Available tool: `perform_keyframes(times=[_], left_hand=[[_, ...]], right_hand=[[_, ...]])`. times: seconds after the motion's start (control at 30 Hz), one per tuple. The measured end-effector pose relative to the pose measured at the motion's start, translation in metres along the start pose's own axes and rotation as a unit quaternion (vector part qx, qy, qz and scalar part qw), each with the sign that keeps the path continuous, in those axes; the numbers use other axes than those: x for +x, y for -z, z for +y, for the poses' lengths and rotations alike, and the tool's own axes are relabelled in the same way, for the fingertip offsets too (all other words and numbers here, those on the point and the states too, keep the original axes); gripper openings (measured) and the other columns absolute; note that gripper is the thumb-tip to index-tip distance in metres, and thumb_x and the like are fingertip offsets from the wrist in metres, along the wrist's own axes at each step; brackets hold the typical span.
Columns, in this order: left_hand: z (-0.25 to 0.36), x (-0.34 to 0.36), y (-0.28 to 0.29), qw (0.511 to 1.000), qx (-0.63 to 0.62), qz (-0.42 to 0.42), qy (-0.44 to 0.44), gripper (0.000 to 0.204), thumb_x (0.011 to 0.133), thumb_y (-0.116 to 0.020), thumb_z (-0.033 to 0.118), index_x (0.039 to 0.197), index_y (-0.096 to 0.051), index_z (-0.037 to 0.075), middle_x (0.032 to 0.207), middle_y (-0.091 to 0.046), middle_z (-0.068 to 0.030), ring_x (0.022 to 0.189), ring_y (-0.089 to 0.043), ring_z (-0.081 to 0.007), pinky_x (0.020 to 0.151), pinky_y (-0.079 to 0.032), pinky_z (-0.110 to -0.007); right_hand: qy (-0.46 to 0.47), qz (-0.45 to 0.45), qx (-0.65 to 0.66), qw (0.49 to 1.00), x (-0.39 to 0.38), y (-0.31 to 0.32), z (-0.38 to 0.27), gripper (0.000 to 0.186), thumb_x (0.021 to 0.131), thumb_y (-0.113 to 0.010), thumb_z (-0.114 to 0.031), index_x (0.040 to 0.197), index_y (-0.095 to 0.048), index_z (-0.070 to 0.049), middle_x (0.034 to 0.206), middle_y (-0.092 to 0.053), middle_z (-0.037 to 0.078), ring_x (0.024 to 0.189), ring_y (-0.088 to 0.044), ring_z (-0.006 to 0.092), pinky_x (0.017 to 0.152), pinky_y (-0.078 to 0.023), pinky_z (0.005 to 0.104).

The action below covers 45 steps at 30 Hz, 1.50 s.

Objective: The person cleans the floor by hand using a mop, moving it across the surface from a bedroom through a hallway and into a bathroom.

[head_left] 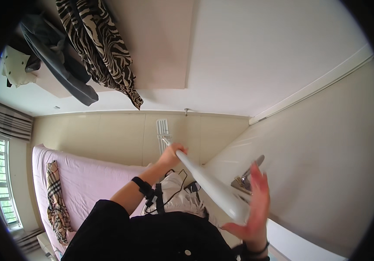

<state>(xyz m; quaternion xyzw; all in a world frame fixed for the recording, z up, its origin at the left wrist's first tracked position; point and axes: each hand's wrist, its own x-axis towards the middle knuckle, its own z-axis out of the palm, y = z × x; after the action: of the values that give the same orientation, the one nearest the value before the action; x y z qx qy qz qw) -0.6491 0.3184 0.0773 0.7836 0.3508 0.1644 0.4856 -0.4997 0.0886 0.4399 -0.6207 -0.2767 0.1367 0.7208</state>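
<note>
A white pole (213, 187) slants across in front of me, looking thick where it comes close. At its far, lower end is a white slotted flat head (162, 129), like a flat mop's frame. My left hand (172, 157) is wrapped round the pole just above that head. Slightly blurred, my right hand (256, 209) is beside the pole's near end with fingers stretched out and thumb spread. Whether its palm or thumb touches the pole, I cannot tell.
Left of me stands a bed with a pink sheet (91, 178) and a plaid cloth (56, 200) on it. A zebra-print garment (102, 48) and grey clothing (60, 56) hang at the upper left. A door lever (256, 167) sticks out at right; a small doorstop (187, 112) is ahead.
</note>
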Motion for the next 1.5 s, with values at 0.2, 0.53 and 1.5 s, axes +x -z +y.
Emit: perform_keyframes(times=[0.2, 0.53, 1.5], left_hand=[[-0.036, -0.030, -0.010, 0.998, 0.030, 0.037, -0.052, 0.027, 0.099, -0.086, 0.009, 0.082, -0.067, 0.000, 0.085, -0.070, -0.0184, 0.084, -0.066, -0.0437, 0.082, -0.057, -0.051], [-0.164, -0.015, 0.027, 0.995, 0.065, -0.013, -0.078, 0.030, 0.092, -0.096, 0.010, 0.080, -0.068, 0.007, 0.082, -0.070, -0.0110, 0.088, -0.069, -0.0379, 0.083, -0.059, -0.047], [-0.017, 0.073, -0.088, 0.957, -0.002, -0.264, -0.121, 0.017, 0.080, -0.087, 0.003, 0.080, -0.073, 0.012, 0.085, -0.075, -0.0078, 0.099, -0.069, -0.0394, 0.086, -0.057, -0.046]], right_hand=[[0.032, -0.488, 0.166, 0.856, 0.026, -0.015, 0.060, 0.034, 0.091, -0.099, -0.012, 0.087, -0.066, -0.013, 0.084, -0.069, 0.002, 0.085, -0.072, 0.0285, 0.091, -0.056, 0.0466], [0.020, -0.470, 0.093, 0.878, 0.008, -0.060, 0.121, 0.029, 0.078, -0.087, 0.005, 0.087, -0.065, -0.011, 0.088, -0.064, 0.005, 0.087, -0.068, 0.0319, 0.088, -0.055, 0.0442], [-0.029, -0.196, -0.011, 0.980, 0.035, 0.035, 0.053, 0.034, 0.081, -0.083, 0.014, 0.080, -0.059, -0.010, 0.082, -0.068, 0.008, 0.081, -0.072, 0.0314, 0.094, -0.063, 0.0485]])
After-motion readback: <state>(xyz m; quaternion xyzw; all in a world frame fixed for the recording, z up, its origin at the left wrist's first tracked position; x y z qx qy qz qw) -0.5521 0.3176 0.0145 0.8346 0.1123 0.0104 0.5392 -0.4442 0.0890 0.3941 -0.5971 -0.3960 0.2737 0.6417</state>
